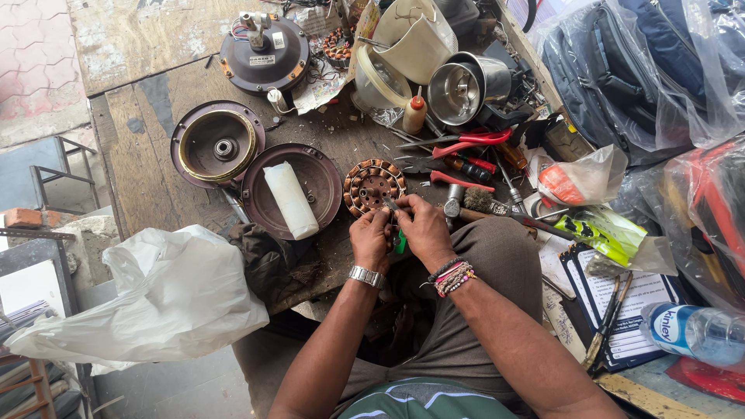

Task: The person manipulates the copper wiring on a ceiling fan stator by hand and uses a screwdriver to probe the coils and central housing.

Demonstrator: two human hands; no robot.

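Wooden bench (147, 167) fills the view, cluttered. White plastic bag (155, 299) slumps off its near left edge. Dark round motor housing (264, 53) at the far side, shaft up; a second round cover with brass ring (217, 144) nearer left; beside it a brown dish-shaped cover (326, 194) with a white cylinder (291, 199) lying in it, long axis running far-to-near, slightly slanted. Steel pot (459, 91) far right, red-handled pliers (466, 143) lying roughly left-right beside it. Copper-wound stator (373, 185) sits flat on the bench near the front edge, round face up, axis vertical, just beyond both hands. Left hand (371, 239), wristwatch on, and right hand (424, 231), beaded bracelets on, are pressed close together, fingers curled, pinching a small thin metal piece (390, 204) that points up toward the stator's near rim; whether it touches is unclear. A bit of green (400, 244) shows between the hands.
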